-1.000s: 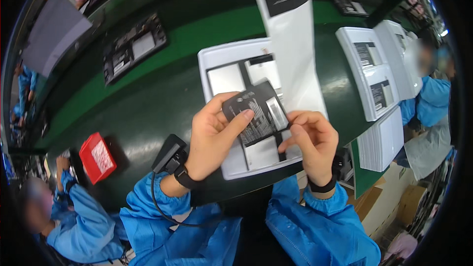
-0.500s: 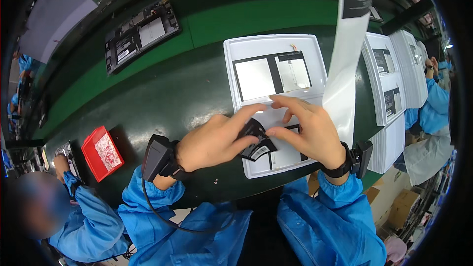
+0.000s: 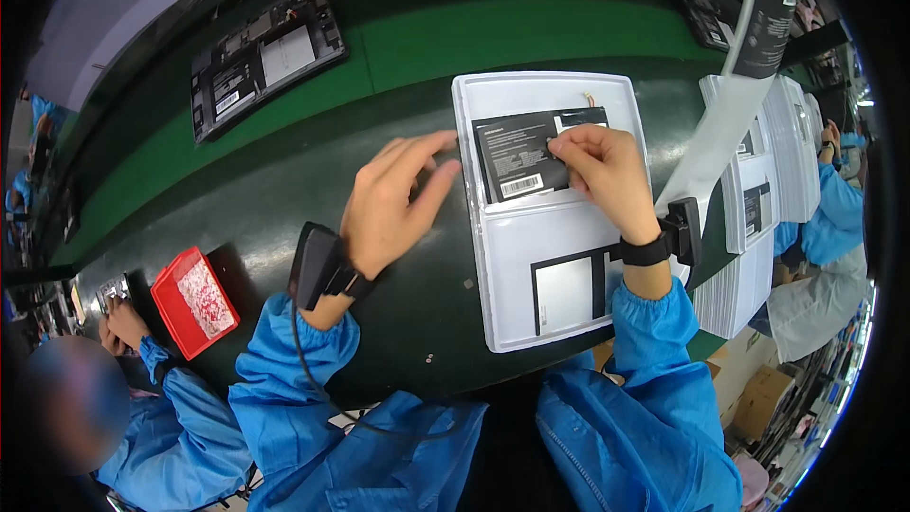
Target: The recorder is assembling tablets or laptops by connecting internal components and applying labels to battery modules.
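Left hand [image 3: 391, 204], agape, withdrew to the tray rim [image 3: 480, 270]; pinched right hand [image 3: 611, 175] overlaps black panel [image 3: 502, 152], white strip [image 3: 722, 123] nearby.

The tray [image 3: 533, 230] looks like smooth plastic, the battery label [image 3: 512, 154] matt, the sleeves [image 3: 656, 334] creased cloth.

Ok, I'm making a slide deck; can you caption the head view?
Right hand over a black-labelled pack in a white tray; left hand open beside the tray.
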Demonstrator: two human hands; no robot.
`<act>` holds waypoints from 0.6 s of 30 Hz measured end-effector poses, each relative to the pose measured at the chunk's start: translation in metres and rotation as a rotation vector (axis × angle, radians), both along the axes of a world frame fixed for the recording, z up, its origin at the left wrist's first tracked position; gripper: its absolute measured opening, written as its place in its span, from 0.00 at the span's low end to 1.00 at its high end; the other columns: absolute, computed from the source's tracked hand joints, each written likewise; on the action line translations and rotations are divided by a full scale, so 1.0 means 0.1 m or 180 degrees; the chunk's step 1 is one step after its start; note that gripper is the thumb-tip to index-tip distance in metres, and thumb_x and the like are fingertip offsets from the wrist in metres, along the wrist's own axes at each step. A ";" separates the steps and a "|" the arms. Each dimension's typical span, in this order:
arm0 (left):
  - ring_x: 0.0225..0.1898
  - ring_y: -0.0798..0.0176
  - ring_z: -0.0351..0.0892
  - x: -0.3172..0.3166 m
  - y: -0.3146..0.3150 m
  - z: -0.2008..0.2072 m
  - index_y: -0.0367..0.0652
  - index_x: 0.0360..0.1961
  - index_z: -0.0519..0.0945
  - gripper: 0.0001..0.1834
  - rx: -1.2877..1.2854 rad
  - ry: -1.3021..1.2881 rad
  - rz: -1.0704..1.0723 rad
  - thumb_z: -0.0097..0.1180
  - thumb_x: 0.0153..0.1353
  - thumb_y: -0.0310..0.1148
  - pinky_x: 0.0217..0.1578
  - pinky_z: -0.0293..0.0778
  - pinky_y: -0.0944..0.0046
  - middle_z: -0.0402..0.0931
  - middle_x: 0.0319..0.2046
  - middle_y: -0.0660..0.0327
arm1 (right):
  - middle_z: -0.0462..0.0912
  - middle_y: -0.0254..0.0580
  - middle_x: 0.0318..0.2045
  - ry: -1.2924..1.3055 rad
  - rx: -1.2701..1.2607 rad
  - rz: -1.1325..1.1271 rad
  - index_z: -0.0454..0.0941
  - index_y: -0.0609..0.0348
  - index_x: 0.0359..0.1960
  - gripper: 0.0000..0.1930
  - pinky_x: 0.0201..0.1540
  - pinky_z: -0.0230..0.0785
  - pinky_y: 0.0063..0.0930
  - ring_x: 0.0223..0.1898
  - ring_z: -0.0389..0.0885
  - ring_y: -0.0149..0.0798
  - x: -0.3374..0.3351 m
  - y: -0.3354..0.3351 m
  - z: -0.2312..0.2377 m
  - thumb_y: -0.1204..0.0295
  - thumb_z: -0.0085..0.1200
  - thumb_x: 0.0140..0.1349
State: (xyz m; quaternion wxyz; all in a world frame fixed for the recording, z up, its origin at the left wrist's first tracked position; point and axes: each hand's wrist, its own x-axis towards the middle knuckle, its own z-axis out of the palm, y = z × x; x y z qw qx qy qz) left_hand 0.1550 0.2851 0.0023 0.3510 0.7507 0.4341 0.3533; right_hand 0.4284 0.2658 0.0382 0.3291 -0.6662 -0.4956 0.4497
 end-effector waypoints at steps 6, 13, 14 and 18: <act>0.53 0.46 0.79 0.01 0.13 -0.25 0.34 0.49 0.83 0.18 0.1192 0.0211 -0.0310 0.58 0.56 0.14 0.52 0.78 0.54 0.81 0.53 0.52 | 0.80 0.32 0.18 0.0077 -0.0109 -0.0188 0.84 0.72 0.37 0.09 0.18 0.56 0.17 0.15 0.70 0.22 -0.02 0.06 -0.07 0.73 0.63 0.66; 0.53 0.46 0.79 0.09 0.11 -0.24 0.35 0.50 0.83 0.24 0.1369 0.0337 -0.0455 0.56 0.50 0.11 0.52 0.78 0.53 0.81 0.54 0.54 | 0.81 0.33 0.18 0.0159 -0.0200 -0.0169 0.84 0.72 0.37 0.10 0.18 0.57 0.17 0.14 0.71 0.22 0.00 0.03 -0.09 0.73 0.63 0.66; 0.53 0.46 0.79 0.11 0.11 -0.24 0.35 0.50 0.83 0.24 0.1363 0.0347 -0.0460 0.56 0.50 0.11 0.52 0.78 0.53 0.81 0.54 0.54 | 0.81 0.33 0.18 0.0156 -0.0187 -0.0167 0.84 0.72 0.37 0.10 0.17 0.56 0.18 0.14 0.71 0.22 0.00 0.03 -0.10 0.73 0.63 0.66; 0.58 0.48 0.76 0.23 0.09 -0.20 0.38 0.51 0.84 0.24 0.1574 0.0802 -0.0739 0.58 0.50 0.15 0.54 0.77 0.50 0.80 0.57 0.56 | 0.81 0.34 0.18 0.0089 -0.0206 -0.0170 0.85 0.72 0.39 0.10 0.18 0.59 0.18 0.15 0.72 0.23 0.06 0.03 -0.10 0.73 0.62 0.65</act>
